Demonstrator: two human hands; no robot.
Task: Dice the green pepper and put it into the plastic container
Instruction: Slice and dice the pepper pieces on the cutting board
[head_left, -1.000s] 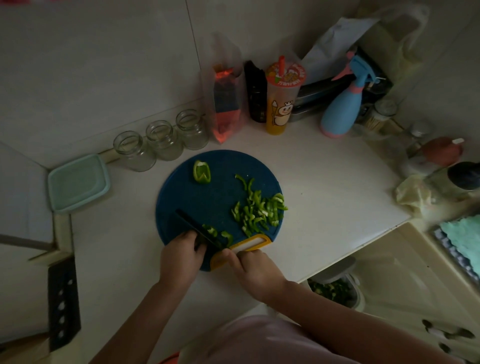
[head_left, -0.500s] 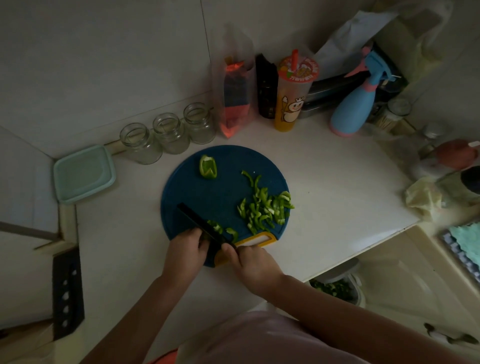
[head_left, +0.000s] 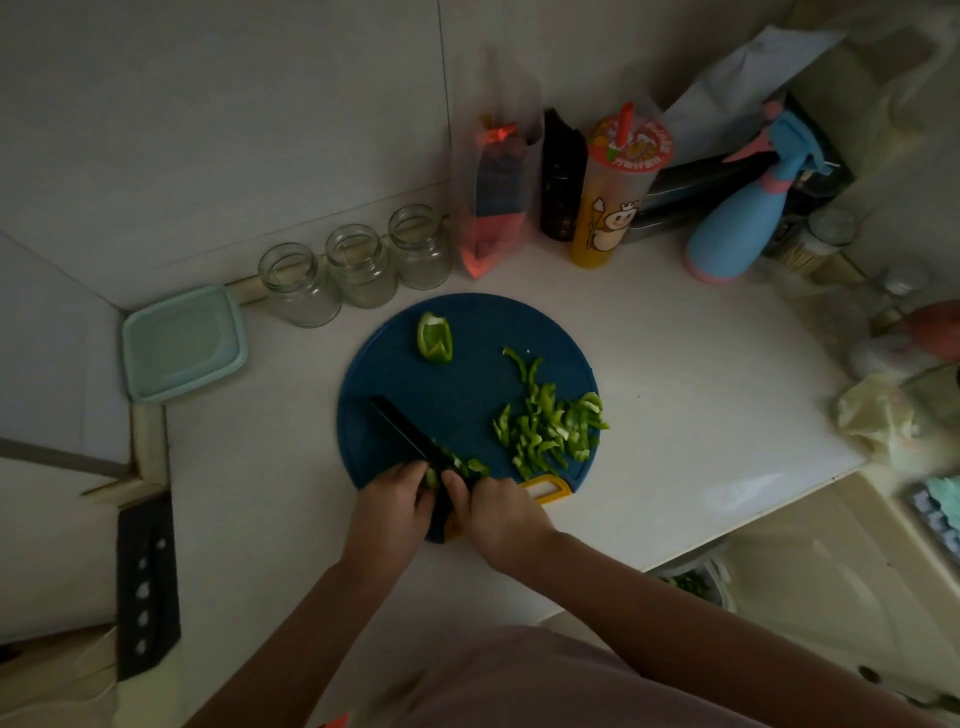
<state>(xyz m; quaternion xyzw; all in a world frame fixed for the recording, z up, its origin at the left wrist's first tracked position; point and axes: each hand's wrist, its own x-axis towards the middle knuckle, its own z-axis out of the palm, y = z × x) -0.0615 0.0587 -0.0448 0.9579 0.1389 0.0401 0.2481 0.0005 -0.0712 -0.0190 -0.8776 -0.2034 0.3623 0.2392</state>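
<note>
A round blue cutting board (head_left: 457, 400) lies on the white counter. My right hand (head_left: 501, 519) grips a black knife (head_left: 410, 434) whose blade points up-left across the board. My left hand (head_left: 389, 512) holds a small green pepper piece (head_left: 431, 475) down beside the blade with curled fingers. A few cut bits (head_left: 475, 466) lie just right of the blade. A heap of pepper strips (head_left: 550, 428) covers the board's right side. One larger pepper chunk (head_left: 434, 338) sits at the board's far edge. A pale green plastic container (head_left: 182, 351) rests at the left by the wall.
Three glass jars (head_left: 358, 262) line the wall behind the board. A bag (head_left: 493, 202), a dark bottle (head_left: 560, 176), a drink cup (head_left: 613, 192) and a blue spray bottle (head_left: 748, 208) stand behind. A white tub (head_left: 696, 579) with greens sits below the counter edge.
The knife blade has shifted slightly left along the pepper piece, and my left hand has drawn closer to my right hand. The camera view has moved a little.
</note>
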